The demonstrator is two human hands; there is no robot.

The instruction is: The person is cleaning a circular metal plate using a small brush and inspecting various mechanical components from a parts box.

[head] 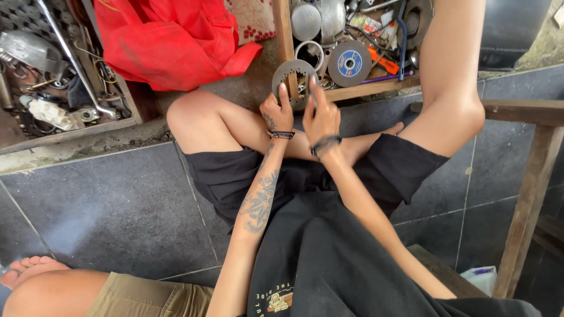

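Two bare hands are raised over the lap of a seated person in black shorts (235, 176), above a floor of dark tiles (117, 211). Beyond the knees, a wooden tray (376, 88) filled with metal parts is seen, among them a grey cutting disc with a blue label (349, 63) and a shiny metal ring (309, 53). A red cloth (170, 41) is heaped to the left of it, and a second tray of tools (53, 76) lies further left.

Between the hands, a flat steel ring with inner teeth (289, 73) is held upright, just in front of the tray's wooden divider. The left hand (277, 114) is closed on the ring's lower left rim, its fingers pinched narrow with one finger laid up the face. The right hand (321, 117) is closed on the lower right rim, the forefinger stretched up along the plate.

The plate is judged stiff, thin and fairly light, possibly oily and so slippery. The notched inner edge is likely sharp, so the smooth outer rim is the better place to be gripped.
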